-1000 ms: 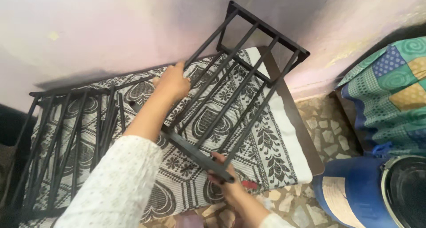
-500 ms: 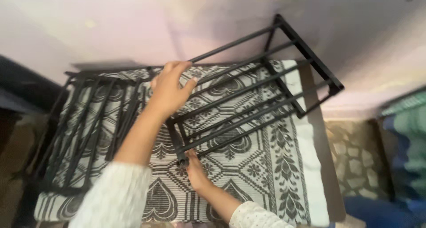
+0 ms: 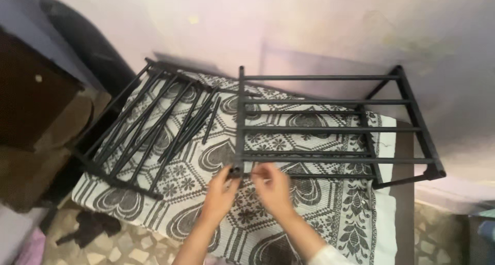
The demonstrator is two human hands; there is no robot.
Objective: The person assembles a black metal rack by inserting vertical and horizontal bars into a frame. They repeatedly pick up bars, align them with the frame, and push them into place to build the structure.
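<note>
Both hands at rack near corner: left hand pinching the corner post, right hand fingers on bottom bar. Second rack lies on cloth, apart.

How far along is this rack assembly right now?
Done: one black rack frame has its slats joined to both side rails and lies on the patterned cloth. In hand: the left hand and right hand meet at the frame's near-left corner, touching the rail's end. Left: a second slatted frame and loose rods lie apart, not joined.
</note>
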